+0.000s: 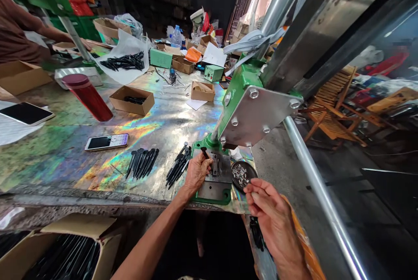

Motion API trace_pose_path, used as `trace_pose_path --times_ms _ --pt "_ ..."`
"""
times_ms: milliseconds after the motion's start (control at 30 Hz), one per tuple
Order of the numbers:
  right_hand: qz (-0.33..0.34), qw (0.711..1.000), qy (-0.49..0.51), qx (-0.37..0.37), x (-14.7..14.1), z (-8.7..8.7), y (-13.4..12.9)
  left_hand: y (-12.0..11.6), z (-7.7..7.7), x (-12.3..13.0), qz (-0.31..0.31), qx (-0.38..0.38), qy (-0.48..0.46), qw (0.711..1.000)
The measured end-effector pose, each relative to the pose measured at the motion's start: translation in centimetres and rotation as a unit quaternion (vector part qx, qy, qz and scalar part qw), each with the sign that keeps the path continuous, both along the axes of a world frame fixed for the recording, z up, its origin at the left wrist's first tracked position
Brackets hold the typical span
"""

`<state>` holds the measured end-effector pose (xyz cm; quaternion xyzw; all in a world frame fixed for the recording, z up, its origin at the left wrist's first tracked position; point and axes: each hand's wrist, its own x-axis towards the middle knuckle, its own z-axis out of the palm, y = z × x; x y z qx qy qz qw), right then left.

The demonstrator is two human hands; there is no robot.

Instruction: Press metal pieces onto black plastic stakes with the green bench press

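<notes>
The left hand (197, 173) has its grip closed on a short black piece (204, 153), probably plastic, and this piece sticks out past the fingers. Its long axis points forward and a little to the right, away from the person, and its end is over the steel die plate (215, 188) of a green bench press (240, 92). The left hand is the nearer one to this plate. The right hand (274, 214) is held at the worktop's edge, with thumb and fingers together, but I cannot tell if some small thing is between them. Just beyond its fingers, beside the die plate, is a round dark dish (248, 169) with small silver metal pieces (241, 175) inside. To the left of the press lie two bunches of black pen-like parts (142, 162) (178, 166) on the shiny worktop (52, 171), and further there is a phone (106, 141).
</notes>
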<state>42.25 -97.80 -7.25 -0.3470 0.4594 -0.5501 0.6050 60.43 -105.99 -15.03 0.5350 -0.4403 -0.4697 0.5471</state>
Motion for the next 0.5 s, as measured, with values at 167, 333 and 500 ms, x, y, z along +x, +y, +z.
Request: trace_pose_path --times_ms 167,333,500 --pt "-0.052 0.999 0.006 -0.005 -2.0 2.2 2.0 -0.2 0.1 0.1 -0.011 -0.004 -0.029 1.0" --pt "-0.057 0.998 0.018 -0.011 -3.1 4.4 2.4 -0.3 0.1 0.2 -0.013 -0.004 -0.046 0.999" --pt "-0.084 0.996 0.008 0.01 -3.0 6.4 3.0 -0.4 0.0 0.4 -0.024 -0.006 -0.061 0.998"
